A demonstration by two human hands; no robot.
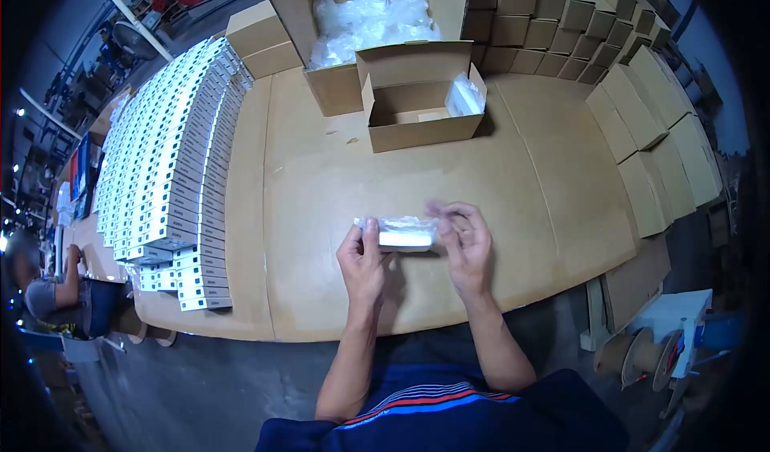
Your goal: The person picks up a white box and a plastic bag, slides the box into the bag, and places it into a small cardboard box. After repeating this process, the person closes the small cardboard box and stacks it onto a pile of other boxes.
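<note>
Over the near middle of the cardboard-covered table, a small white box (405,236) is wrapped in a clear plastic bag (401,222). My left hand (363,263) grips its left end, with the thumb on top. At the right end of the box is my right hand (467,247), its fingers bent and the fingertips smeared by motion near the bag's edge. Farther back stands an open brown carton (425,137) with its flaps up. Inside it, against the right wall, sits a plastic-wrapped white packet (465,96).
Stacked white boxes (172,171) form a large block at left. Behind the carton, a big box (335,91) holds clear plastic bags (373,20). Brown cartons (513,31) are piled at back right, more (654,143) along the right edge. A seated person (60,291) is at far left.
</note>
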